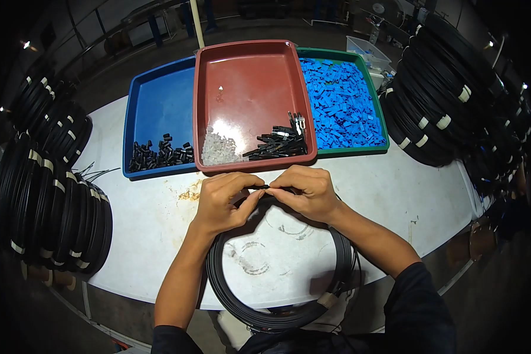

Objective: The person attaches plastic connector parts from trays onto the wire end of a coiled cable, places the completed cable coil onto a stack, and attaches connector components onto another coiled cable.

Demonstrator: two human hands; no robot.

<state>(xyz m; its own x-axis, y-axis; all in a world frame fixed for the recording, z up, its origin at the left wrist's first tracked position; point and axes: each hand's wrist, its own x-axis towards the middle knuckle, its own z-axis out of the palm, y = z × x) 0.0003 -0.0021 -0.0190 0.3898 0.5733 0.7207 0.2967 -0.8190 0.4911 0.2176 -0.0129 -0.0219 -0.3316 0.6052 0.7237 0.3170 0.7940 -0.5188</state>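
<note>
Above the far side of a black cable coil, my left hand and my right hand meet fingertip to fingertip. Both are closed in a pinch on a small, slim black piece, which looks like a cable end or connector. The fingers cover most of it, so its exact shape is hidden. The coil rests on the white table and reaches over its near edge. A pale tape band wraps the coil at its lower right.
Beyond my hands stand a blue tray with black caps, a red tray with clear pieces and black connectors, and a green tray full of blue clips. Stacked cable coils flank the white table at left and right.
</note>
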